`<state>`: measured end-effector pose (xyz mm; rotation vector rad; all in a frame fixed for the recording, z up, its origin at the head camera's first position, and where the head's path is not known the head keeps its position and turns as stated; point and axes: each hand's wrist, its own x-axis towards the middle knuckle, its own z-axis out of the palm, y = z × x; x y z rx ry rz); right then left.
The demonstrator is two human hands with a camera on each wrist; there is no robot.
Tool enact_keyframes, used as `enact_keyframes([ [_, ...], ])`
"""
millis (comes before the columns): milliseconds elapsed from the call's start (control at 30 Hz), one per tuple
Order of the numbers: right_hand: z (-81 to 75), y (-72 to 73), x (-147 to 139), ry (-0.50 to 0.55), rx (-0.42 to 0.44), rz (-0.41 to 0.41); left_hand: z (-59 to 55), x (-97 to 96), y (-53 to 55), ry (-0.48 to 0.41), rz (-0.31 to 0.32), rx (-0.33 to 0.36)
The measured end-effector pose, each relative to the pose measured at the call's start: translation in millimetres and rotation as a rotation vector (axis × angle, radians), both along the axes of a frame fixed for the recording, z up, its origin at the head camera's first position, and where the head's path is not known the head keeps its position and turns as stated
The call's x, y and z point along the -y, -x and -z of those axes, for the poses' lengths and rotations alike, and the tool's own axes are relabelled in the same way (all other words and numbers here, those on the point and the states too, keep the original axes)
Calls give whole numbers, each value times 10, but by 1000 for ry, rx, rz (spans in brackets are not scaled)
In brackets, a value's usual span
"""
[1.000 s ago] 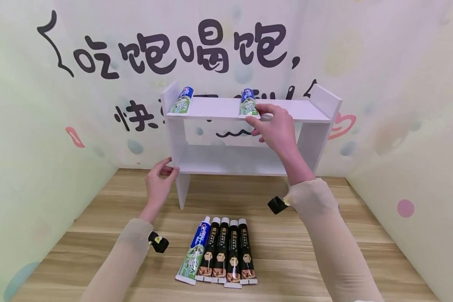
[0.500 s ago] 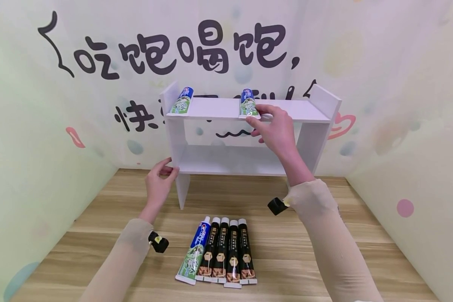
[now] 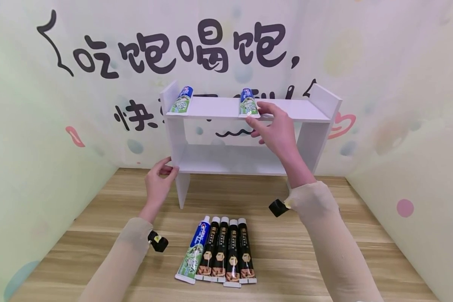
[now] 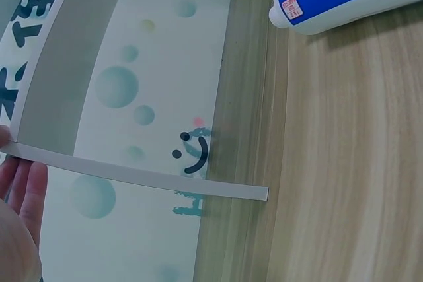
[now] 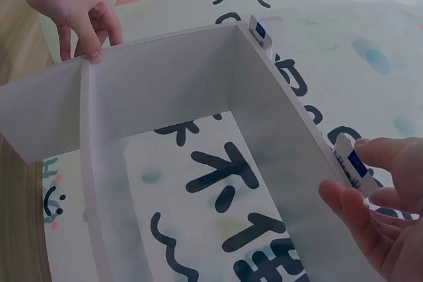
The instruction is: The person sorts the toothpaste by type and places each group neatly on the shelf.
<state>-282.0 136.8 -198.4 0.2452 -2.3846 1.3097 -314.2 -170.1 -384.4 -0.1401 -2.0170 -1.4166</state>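
My left hand [image 3: 159,186] grips the lower left side panel of a white desktop shelf [image 3: 226,165], thumb in front and fingers behind, as the left wrist view also shows. On the top board, a blue and green toothpaste tube [image 3: 248,102] lies crimped end forward near the middle. My right hand [image 3: 277,128] holds that tube lightly at its front right corner, index finger by its side and thumb at the board's front edge. A matching toothpaste tube [image 3: 182,100] lies at the board's left end, against the raised side.
On the wooden table [image 3: 294,260] in front lie one more blue and green tube [image 3: 193,253] and several black toothpaste tubes [image 3: 222,251], side by side with caps toward the shelf. A printed backdrop [image 3: 109,25] stands close behind the shelf.
My right index finger has shifted slightly outward from the tube's side. The left hand, the shelf and the tubes stay where they were.
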Motion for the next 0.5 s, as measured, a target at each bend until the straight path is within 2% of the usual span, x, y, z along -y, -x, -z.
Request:
enact_keyframes([
  [100, 96, -53, -22, 14, -75, -17, 3, 1, -9, 0, -5, -1],
  [333, 392, -299, -69, 4, -328, -8, 5, 2, 4, 2, 0, 9],
  [500, 660, -465, -84, 2, -364, -18, 12, 5, 17, 1, -3, 0],
])
